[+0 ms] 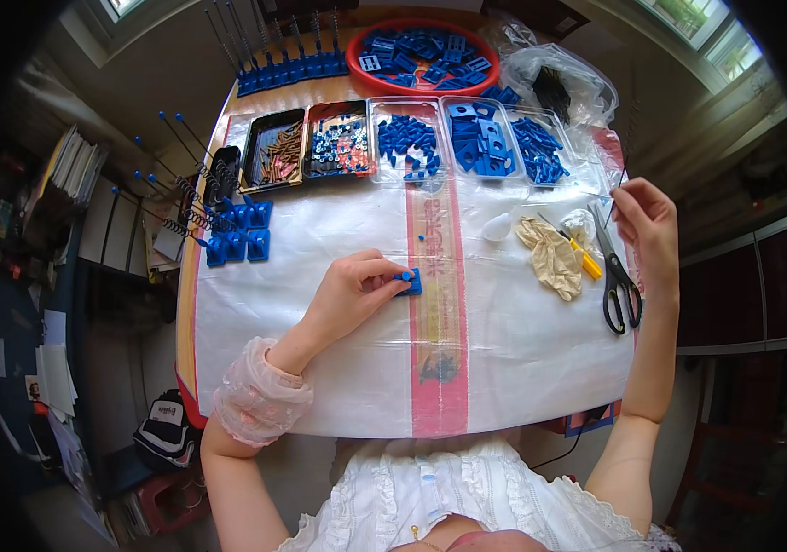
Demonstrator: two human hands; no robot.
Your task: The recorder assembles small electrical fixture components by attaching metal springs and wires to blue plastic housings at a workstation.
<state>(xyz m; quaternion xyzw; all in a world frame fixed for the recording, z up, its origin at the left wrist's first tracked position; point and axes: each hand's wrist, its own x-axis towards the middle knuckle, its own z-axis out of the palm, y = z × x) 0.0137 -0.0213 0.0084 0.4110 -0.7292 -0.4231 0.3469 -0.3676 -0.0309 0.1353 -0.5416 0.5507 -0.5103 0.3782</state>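
My left hand [354,290] is closed, thumb and fingers pinching a small blue plastic piece [415,283] against the cloth near the middle of the table. Its far side is partly covered by my fingers. A tiny blue bit [421,238] lies just beyond it. Out at the right edge, my right hand [648,225] is raised with thumb and finger pinched on a thin dark wire [626,161] that points upward and looks coiled toward its top. Nearest to that hand are black-handled scissors [622,294], a yellow-handled tool [587,262] and a crumpled cream glove [550,258].
Trays of brown screws [282,156], small metal parts [340,143] and blue pieces [406,143] line the far side. Behind them sits a red basin [354,61] of blue parts. Blue bases with upright springs [237,230] stand at left. Clear plastic bags [568,74] lie far right.
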